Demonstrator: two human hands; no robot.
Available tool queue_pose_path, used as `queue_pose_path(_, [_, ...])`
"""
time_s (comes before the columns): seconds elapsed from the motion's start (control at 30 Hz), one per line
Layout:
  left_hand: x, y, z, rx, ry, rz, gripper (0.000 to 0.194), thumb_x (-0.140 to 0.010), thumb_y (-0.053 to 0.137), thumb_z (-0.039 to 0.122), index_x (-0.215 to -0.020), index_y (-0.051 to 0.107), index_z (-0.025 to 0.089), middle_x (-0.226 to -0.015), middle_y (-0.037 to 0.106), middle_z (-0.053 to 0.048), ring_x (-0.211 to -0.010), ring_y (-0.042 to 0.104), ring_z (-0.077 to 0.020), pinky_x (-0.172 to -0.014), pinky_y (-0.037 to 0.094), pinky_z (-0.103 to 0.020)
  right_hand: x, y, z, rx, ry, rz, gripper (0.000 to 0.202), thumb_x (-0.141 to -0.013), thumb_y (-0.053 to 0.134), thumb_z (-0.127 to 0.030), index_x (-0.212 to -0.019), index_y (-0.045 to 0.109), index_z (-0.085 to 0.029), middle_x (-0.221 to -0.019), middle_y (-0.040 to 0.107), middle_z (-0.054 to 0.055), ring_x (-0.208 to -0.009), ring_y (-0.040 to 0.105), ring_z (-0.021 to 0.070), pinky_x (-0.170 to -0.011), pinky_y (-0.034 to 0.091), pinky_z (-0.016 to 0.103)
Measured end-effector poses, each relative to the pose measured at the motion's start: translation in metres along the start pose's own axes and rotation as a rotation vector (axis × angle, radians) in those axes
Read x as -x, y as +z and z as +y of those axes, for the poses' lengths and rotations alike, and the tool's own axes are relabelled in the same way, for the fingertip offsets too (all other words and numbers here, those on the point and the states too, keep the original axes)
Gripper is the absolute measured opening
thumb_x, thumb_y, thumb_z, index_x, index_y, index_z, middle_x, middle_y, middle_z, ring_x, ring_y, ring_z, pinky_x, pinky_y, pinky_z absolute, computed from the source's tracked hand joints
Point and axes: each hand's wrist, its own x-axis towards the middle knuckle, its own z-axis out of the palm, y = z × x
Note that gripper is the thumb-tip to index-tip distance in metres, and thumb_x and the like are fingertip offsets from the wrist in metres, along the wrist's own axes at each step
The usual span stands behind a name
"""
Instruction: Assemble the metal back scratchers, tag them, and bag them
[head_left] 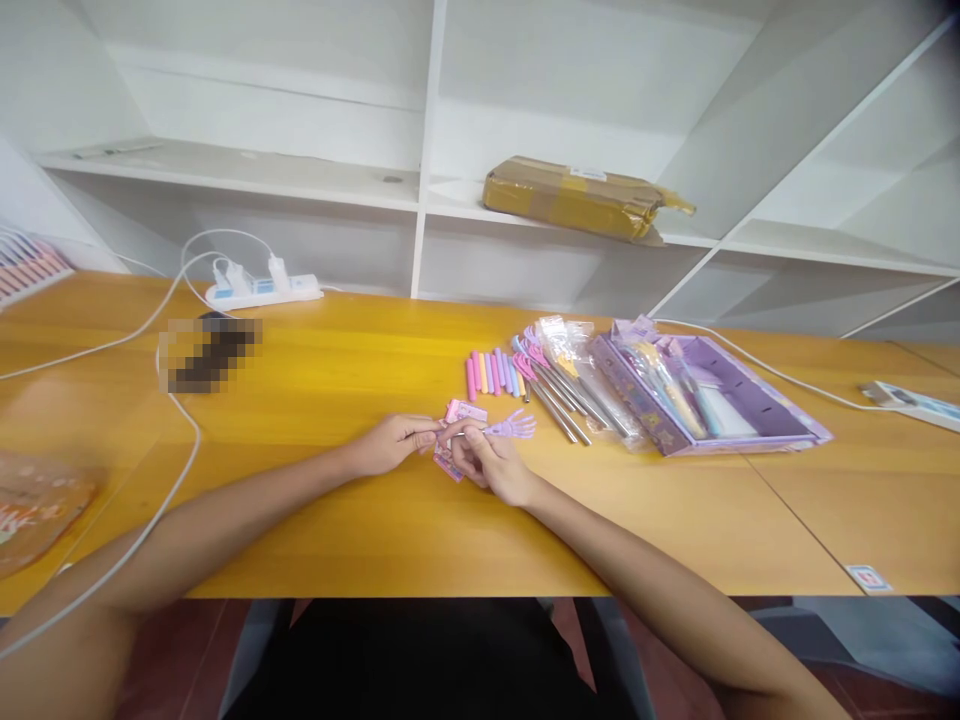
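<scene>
Held across in front of me is a back scratcher with a purple hand-shaped head [513, 425]. My right hand [491, 462] is closed around its shaft, just left of the head. At the other end, my left hand [396, 443] pinches the back scratcher, and the fingers partly hide what they grip. Pink printed cards [466, 410] lie on the table beneath both hands, partly covered by them. Beyond the right hand are coloured handle sleeves [495, 372] in a row, and several metal rods [556, 400] with pink and blue hand-shaped heads.
A purple box [750, 440] with packaged back scratchers stands at the right, beside clear plastic bags [622, 425]. A power strip [264, 292] and white cable [196, 430] lie at the left. White shelves at the back hold a taped parcel [574, 198].
</scene>
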Motion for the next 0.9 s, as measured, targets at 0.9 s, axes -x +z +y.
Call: queue_pose_path(0.9, [0.017,-0.007,0.088,-0.772,-0.155,-0.058,0.051,-0.111,0.023,0.056,-0.118,0.062,0.025,-0.09,0.073,-0.004,-0.069,0.064,-0.0196,-0.061,0.035,-0.029,0.03,-0.036,-0.1,1.819,-0.552,0.037,0.023,-0.102,0.045,-0.005,-0.095,0.064,-0.017,-0.085,0.064,0.003,-0.061,0.045,0.0137,-0.057,0.023,0.033])
